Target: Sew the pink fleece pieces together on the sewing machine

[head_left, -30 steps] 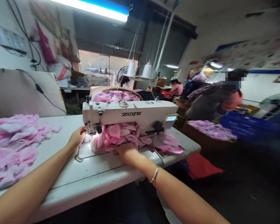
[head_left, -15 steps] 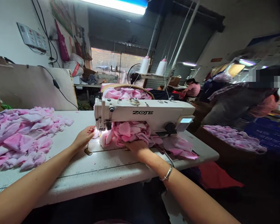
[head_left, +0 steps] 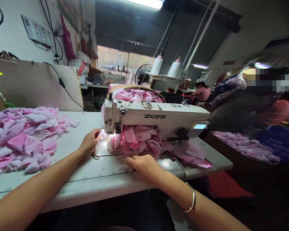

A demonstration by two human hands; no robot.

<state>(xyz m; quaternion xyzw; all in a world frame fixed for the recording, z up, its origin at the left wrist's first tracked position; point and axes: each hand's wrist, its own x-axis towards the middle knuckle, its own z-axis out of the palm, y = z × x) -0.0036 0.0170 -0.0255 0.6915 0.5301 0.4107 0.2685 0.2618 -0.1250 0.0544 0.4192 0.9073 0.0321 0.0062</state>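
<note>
Left hand (head_left: 90,141) open, fingertips light on pink fabric (head_left: 137,141) beside ZOJE sewing machine (head_left: 156,117) needle (head_left: 108,134); right hand (head_left: 144,168) open, flat on table (head_left: 93,183), against bunched fabric; neither clamped. Flat, light touch suits.

The fabric (head_left: 21,141) at 9 o'clock was mottled pink and white; the machine (head_left: 154,117) at 12 o'clock was off-white, lettered black; the cones (head_left: 156,65) above it were white with pink tips; the shirt (head_left: 202,94) at 2 o'clock was pink; the crate (head_left: 279,144) at 3 o'clock was dark blue; the cloth (head_left: 228,184) at 4 o'clock was red; the bangle (head_left: 190,202) at 5 o'clock was silver.
</note>
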